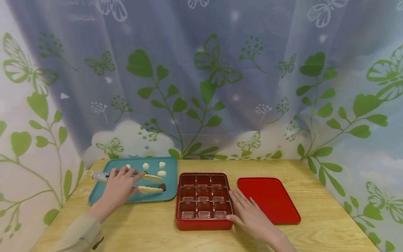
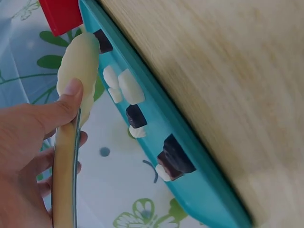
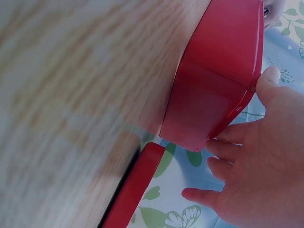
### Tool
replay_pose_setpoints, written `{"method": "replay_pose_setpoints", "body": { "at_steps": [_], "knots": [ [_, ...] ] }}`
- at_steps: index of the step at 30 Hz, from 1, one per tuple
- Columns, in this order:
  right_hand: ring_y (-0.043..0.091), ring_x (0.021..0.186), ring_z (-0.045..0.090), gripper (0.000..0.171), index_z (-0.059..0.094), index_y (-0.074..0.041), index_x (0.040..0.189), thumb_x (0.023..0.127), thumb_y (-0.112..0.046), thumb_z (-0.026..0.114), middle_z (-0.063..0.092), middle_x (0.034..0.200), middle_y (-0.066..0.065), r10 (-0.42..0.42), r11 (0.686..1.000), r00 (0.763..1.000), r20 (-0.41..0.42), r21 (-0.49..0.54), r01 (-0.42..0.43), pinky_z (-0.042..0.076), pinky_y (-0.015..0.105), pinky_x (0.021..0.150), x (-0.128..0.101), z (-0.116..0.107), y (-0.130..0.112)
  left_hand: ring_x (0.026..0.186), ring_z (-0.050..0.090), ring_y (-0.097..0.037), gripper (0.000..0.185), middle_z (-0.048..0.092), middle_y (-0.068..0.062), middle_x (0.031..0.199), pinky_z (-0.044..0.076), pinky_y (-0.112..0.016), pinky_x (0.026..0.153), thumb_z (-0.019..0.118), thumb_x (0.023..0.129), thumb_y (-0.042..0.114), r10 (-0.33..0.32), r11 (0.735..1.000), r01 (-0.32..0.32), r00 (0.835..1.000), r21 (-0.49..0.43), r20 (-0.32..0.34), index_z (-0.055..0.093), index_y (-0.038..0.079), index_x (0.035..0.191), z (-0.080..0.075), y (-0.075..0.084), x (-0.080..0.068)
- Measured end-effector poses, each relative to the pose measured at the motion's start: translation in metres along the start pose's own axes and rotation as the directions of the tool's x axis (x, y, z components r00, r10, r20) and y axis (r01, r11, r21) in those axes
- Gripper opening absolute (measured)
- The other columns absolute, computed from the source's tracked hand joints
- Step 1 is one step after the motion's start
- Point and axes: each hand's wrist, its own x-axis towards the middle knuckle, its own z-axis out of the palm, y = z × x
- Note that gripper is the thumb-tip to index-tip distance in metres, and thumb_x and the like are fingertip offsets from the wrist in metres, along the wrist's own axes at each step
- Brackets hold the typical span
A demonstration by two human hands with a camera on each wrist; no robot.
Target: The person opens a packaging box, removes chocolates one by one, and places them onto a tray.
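Hands frame a red compartment box [image 1: 204,224] that sits near the front of the wooden surface [image 1: 315,238]. Its nine cells, three rows of three, each hold a small ridged liner; whether anything lies in the liners is too small to tell. The right hand [image 1: 250,213] lies just right of the box, fingers straight and relaxed, thumb touching the box's near right corner and nothing held. Just right of that hand lies the box's flat red lid [image 1: 267,199], its upper face bare.

Left of the box and a little farther back sits a teal tray [image 1: 100,194]. The left hand [image 1: 119,187] rests over the tray, its grip curled round a pair of tongs [image 1: 151,189] with pale scalloped tips. In the left wrist view a dark piece sits at the tong tip, but blur hides whether it is pinched. Farther back on the tray lie several small pale pieces [image 1: 161,173]; the left wrist view shows some with dark parts. The hand hides the middle of the tongs.

Behind the box hangs a leaf-printed curtain [image 1: 201,87].
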Motion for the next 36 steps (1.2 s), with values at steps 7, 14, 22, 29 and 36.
{"method": "replay_pose_setpoints", "body": {
  "at_steps": [7, 14, 22, 29, 36],
  "knots": [
    [0.034, 0.154, 0.017, 0.079, 0.024, -0.007, 0.161, 0.103, -0.053, 0.050, 0.018, 0.167, 0.014, 0.009, 1.000, 1.000, 0.015, 0.006, -0.009, 0.020, 0.066, 0.118, 0.001, -0.002, 0.002, 0.098, 0.055, -0.031, 0.060, 0.069, -0.003, 0.109, 0.041, -0.051, 0.076, 0.087, 0.073, 0.041, -0.044, 0.994, 0.044, 0.999, -0.100, 0.008, 0.072, 0.021, 0.128, -0.006, 0.003, -0.012],
    [0.035, 0.154, 0.019, 0.079, 0.025, -0.006, 0.161, 0.102, -0.051, 0.051, 0.019, 0.167, 0.016, -0.002, 1.000, 1.000, 0.000, 0.010, 0.002, 0.021, 0.067, 0.117, 0.002, -0.002, 0.004, 0.103, 0.059, -0.032, 0.063, 0.069, 0.000, 0.115, 0.046, -0.057, 0.078, 0.083, 0.077, 0.045, -0.087, 0.972, 0.114, 0.987, -0.206, 0.136, 0.069, 0.023, 0.134, -0.007, 0.011, -0.028],
    [0.035, 0.154, 0.019, 0.079, 0.024, -0.006, 0.161, 0.102, -0.051, 0.052, 0.019, 0.167, 0.015, -0.002, 1.000, 1.000, -0.008, 0.002, 0.002, 0.021, 0.067, 0.117, 0.001, -0.002, 0.008, 0.106, 0.061, -0.031, 0.065, 0.070, 0.001, 0.117, 0.048, -0.061, 0.080, 0.080, 0.077, 0.048, -0.037, 0.922, 0.131, 0.966, -0.363, 0.255, 0.068, 0.021, 0.135, 0.001, 0.019, -0.052],
    [0.035, 0.154, 0.019, 0.078, 0.024, -0.006, 0.161, 0.103, -0.049, 0.053, 0.020, 0.166, 0.016, -0.005, 1.000, 1.000, -0.013, -0.002, 0.005, 0.022, 0.068, 0.117, -0.001, -0.002, 0.009, 0.106, 0.061, -0.035, 0.073, 0.069, -0.007, 0.122, 0.050, -0.063, 0.083, 0.078, 0.075, 0.055, -0.007, 0.895, 0.141, 0.953, -0.423, 0.303, 0.066, 0.018, 0.138, 0.008, 0.021, -0.063],
    [0.035, 0.154, 0.018, 0.078, 0.024, -0.007, 0.162, 0.103, -0.049, 0.053, 0.019, 0.167, 0.016, 0.015, 1.000, 1.000, 0.000, 0.009, -0.015, 0.021, 0.068, 0.117, -0.003, -0.004, 0.010, 0.111, 0.058, -0.041, 0.086, 0.064, -0.014, 0.129, 0.049, -0.065, 0.085, 0.075, 0.077, 0.059, 0.108, 0.835, 0.105, 0.931, -0.539, 0.349, 0.057, 0.009, 0.145, 0.008, 0.017, -0.065]
  ]
}}
